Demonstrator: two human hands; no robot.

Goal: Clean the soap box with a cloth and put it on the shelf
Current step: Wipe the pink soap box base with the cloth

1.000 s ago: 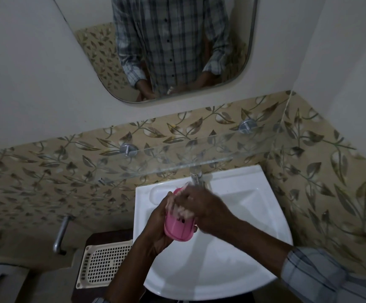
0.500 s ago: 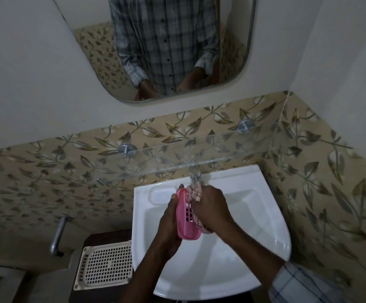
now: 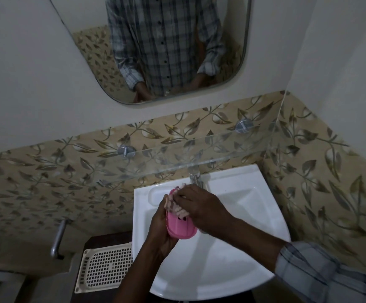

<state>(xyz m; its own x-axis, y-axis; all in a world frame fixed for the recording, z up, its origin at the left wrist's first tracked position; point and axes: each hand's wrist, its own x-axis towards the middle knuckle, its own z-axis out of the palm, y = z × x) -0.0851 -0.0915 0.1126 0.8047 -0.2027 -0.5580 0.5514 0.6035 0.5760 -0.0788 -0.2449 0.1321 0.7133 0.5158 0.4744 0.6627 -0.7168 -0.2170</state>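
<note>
Walls: plain white above, band of beige leaf-patterned tiles point(image 3: 308, 182) below, meeting in a corner at right.
Mirror: large rounded-corner wall mirror point(image 3: 86, 40) above the tiles, reflecting a checked shirt with dark buttons and two forearms.
Basin: white ceramic corner washbasin point(image 3: 232, 270), chrome tap point(image 3: 196, 179) at its back edge, shallow soap recess moulded into the back left rim.
Shelf: clear glass shelf point(image 3: 199, 149) on two round chrome wall brackets, running above the basin and just below the mirror.
Tray: cream perforated plastic tray point(image 3: 104, 270) lying flat on a dark surface left of the basin.
Handle: grey metal bar handle point(image 3: 58, 239) further left, against the tiles.
Right hand point(image 3: 201, 206): palm down over the basin, fingers closed on the cloth, pressing it onto the far end of the box; checked sleeve at the forearm.
Left hand point(image 3: 162, 226): cupped beneath and along the left side of the box, closed around it and holding it up.
Soap box: pink oval plastic soap box point(image 3: 181, 227), held above the basin bowl, smooth broad face turned up and tilted toward the camera, raised rim around it, a few small dark slots near the cloth; far end covered.
Cloth: small pinkish-white nubby cloth point(image 3: 175, 206), bunched under the right fingertips, touching the upper part of the box.
</note>
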